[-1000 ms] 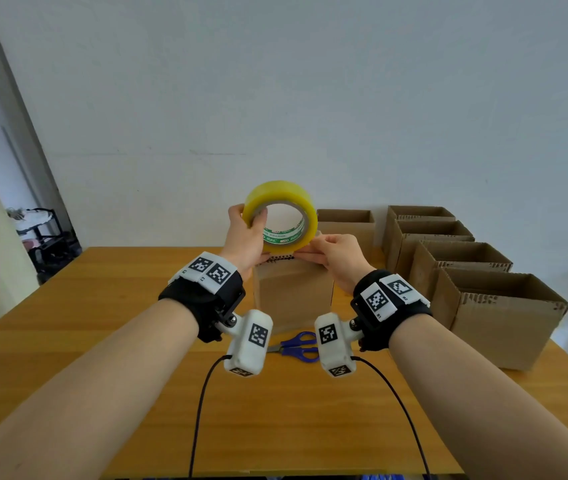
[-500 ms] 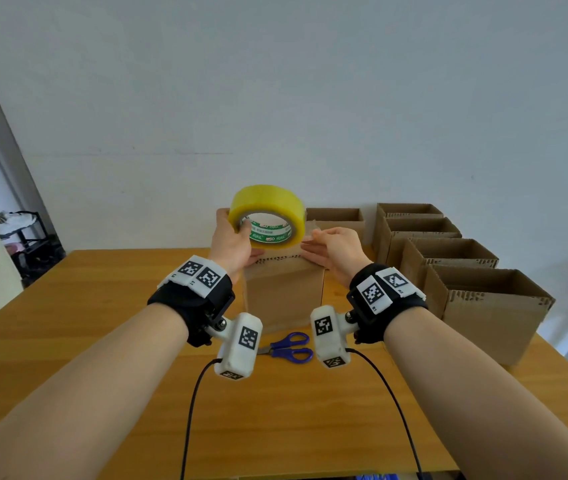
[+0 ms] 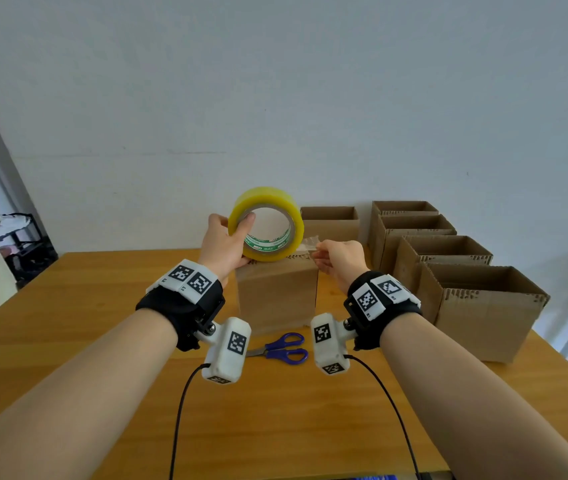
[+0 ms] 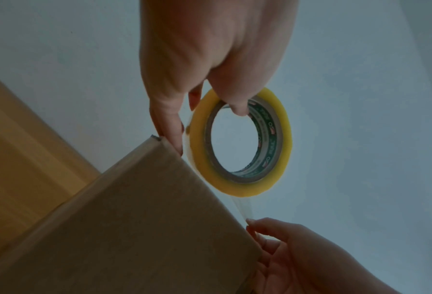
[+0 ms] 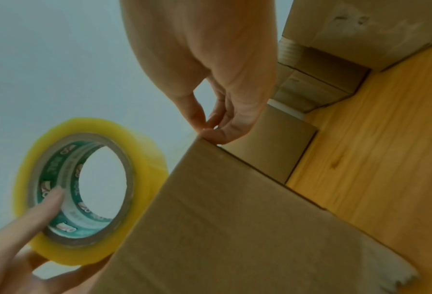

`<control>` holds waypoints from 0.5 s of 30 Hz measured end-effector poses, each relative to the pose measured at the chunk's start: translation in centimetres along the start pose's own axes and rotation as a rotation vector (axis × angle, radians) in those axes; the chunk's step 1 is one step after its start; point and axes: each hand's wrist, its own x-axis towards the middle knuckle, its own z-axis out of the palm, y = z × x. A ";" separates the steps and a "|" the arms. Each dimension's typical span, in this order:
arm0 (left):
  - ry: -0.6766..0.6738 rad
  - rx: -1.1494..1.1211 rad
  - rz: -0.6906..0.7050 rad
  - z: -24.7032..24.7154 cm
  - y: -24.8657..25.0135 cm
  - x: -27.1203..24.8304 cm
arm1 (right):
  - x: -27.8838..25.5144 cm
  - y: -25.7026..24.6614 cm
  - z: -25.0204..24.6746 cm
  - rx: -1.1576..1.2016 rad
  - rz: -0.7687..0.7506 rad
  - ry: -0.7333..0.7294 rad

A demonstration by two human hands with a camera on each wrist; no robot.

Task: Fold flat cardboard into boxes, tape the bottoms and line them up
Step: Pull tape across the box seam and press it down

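Light, stiff yellow roll of clear packing tape (image 3: 265,224) gripped in left hand (image 3: 224,244), thumb hooked through core, resting atop upturned brown cardboard box (image 3: 277,295); free tape end (image 3: 308,242) (thin, clingy, likely to wrinkle) pinched by right hand (image 3: 339,258) fingertips.

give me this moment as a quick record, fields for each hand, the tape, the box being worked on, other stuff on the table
left hand: left hand grips the tape roll, thumb inside its core
right hand: right hand pinches the pulled-out tape end above the box's right edge
tape roll: yellow, upright, on top of the box
box in work: closed box standing on the wooden table
finished boxes: five open boxes at the right and rear
scissors: blue-handled scissors lie in front of the box
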 end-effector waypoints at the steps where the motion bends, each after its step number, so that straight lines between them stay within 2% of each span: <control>1: -0.004 0.010 0.013 0.0 0.0 0.0 | 0.2 0.2 0.0 -0.016 0.004 0.012; 7: -0.008 0.110 0.103 0.0 -0.6 0.1 | 0.4 1.4 -0.2 -0.006 0.033 0.033; 15: -0.016 0.082 0.101 0.0 -0.4 0.0 | 0.5 1.9 0.0 0.004 0.104 0.012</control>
